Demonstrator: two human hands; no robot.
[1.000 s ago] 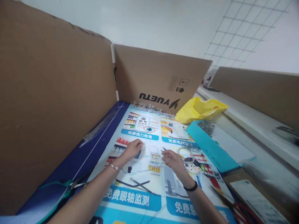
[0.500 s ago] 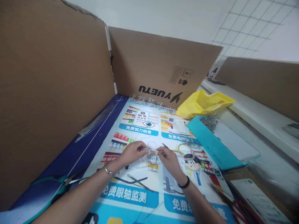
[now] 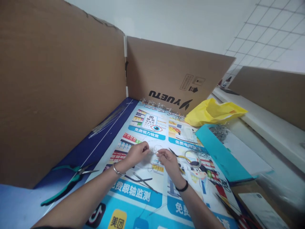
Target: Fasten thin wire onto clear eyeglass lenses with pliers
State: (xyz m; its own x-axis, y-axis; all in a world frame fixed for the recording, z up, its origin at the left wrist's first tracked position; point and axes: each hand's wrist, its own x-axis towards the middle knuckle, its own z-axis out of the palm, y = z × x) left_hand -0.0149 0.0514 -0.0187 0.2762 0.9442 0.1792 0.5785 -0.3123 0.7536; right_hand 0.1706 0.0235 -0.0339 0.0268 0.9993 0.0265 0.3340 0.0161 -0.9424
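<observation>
My left hand point(image 3: 138, 155) has its thumb and index finger closed in a pinch at the end of a small bent wire piece point(image 3: 156, 148). From the other side my right hand point(image 3: 168, 161) pinches the same piece, its fingertips close to the left ones. Thin loops of the wire show above and below the fingers, but their exact shape is too fine to make out. Under both hands lies a printed poster point(image 3: 143, 208). Beyond my right hand are yellow-handled pliers point(image 3: 183, 157) and a coil of wire point(image 3: 193, 164).
Teal-handled pliers point(image 3: 71, 182) lie left of my left forearm. Straight wires point(image 3: 106, 122) rest along the cardboard wall point(image 3: 62, 89). A yellow bag point(image 3: 212, 113), a teal box point(image 3: 214, 156) with tangled wire point(image 3: 218, 132), and a red-handled tool point(image 3: 245, 221) are on the right.
The view has shifted, so the table appears farther right and lower, and more of the teal-handled pliers shows. Both hands still pinch the wire piece, their fingertips slightly closer together.
</observation>
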